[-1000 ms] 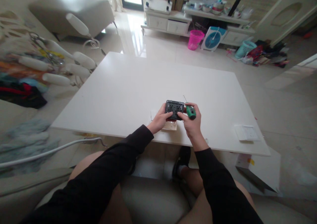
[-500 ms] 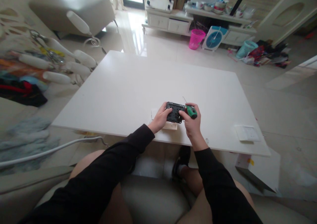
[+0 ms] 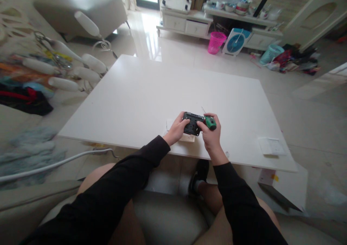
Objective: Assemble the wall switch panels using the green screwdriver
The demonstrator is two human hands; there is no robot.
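Above the front edge of the white table (image 3: 151, 93), both hands hold a flat black rectangular plastic part (image 3: 193, 125) with slots and ridges on its face. My left hand (image 3: 177, 128) is closed on its left side, thumb over the front. At the right side my right hand (image 3: 211, 136) pinches the same part, thumb on its face. That hand also keeps a green-handled screwdriver (image 3: 210, 123) against its fingers, the thin shaft pointing up and away. Below the part lies a small pale tray-like piece (image 3: 188, 138), mostly hidden.
A white square item (image 3: 271, 146) lies near the table's right front corner. An opened white box (image 3: 287, 187) stands beyond that edge. To the left is a lamp with white shades (image 3: 63, 84). Across the floor are a pink basket (image 3: 216, 42) and a blue fan (image 3: 235, 42).
Almost nothing differs. The whole view has shifted slightly, and both hands keep the same hold on the black part and the screwdriver.
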